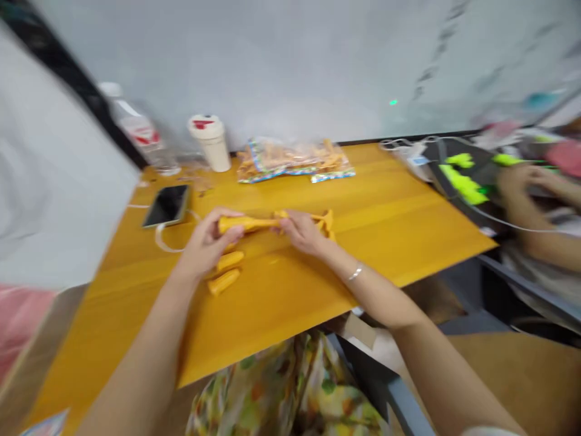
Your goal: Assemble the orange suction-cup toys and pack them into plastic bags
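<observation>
Between my two hands, above the wooden table, is a long orange-yellow plastic piece point(256, 223) with a thick left end and a thin right end. My left hand point(206, 239) is closed around the thick end. My right hand point(300, 231) pinches the thin end. Just right of that hand, partly hidden by it, shows an orange forked piece point(327, 223); I cannot tell if it is joined to the held one. Two short rounded orange pieces, an upper one point(230, 261) and a lower one point(224, 282), lie beside my left hand.
Plastic bags of orange parts point(295, 160) lie at the back against the whiteboard. A lidded cup point(212, 144), a water bottle point(145, 139) and a phone point(167, 206) with a white cable occupy the left. At right, another person's hands point(521, 181) are near bright yellow-green pieces point(465, 181).
</observation>
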The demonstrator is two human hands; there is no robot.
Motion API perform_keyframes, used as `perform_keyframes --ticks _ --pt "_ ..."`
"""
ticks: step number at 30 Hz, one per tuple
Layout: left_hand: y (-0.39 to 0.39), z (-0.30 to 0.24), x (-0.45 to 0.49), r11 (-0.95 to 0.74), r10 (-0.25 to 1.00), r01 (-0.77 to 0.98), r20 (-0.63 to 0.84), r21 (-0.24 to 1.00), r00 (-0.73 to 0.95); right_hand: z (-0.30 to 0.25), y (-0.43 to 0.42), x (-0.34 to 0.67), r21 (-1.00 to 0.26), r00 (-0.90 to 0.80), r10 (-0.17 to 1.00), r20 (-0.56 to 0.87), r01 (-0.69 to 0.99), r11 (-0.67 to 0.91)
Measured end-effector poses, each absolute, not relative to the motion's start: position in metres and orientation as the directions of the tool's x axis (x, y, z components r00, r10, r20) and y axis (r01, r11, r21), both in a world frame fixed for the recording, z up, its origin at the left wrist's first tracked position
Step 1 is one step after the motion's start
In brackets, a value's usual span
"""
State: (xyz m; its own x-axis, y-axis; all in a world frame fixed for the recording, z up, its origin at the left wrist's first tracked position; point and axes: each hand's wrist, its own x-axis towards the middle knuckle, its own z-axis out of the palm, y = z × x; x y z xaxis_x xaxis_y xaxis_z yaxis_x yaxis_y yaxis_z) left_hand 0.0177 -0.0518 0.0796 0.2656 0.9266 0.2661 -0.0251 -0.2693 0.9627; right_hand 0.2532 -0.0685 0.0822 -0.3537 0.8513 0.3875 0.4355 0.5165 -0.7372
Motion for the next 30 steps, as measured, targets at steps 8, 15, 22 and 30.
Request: perform_keyframes --ticks 8,15,22,30 --pt "-0.048 0.071 0.027 -0.544 0.819 0.071 0.511 0.836 0.26 0.077 -0.061 0.247 -0.994 -0.256 0.96 -0.111 0.049 -0.101" --pt "-0.042 0.07 0.025 -0.45 0.877 0.083 0.422 0.889 0.227 0.067 -0.054 0.244 -0.997 -0.165 0.986 -0.029 0.07 -0.018" --pt "-0.04 0.071 0.018 -0.376 0.907 -0.037 0.376 0.926 0.191 0.075 -0.057 0.259 -0.647 -0.308 0.85 0.428 0.552 0.526" --pt "-0.044 0.073 0.027 -0.305 0.919 -0.069 0.312 0.95 0.24 0.076 -0.057 0.25 -0.782 -0.229 0.956 0.184 0.554 0.284"
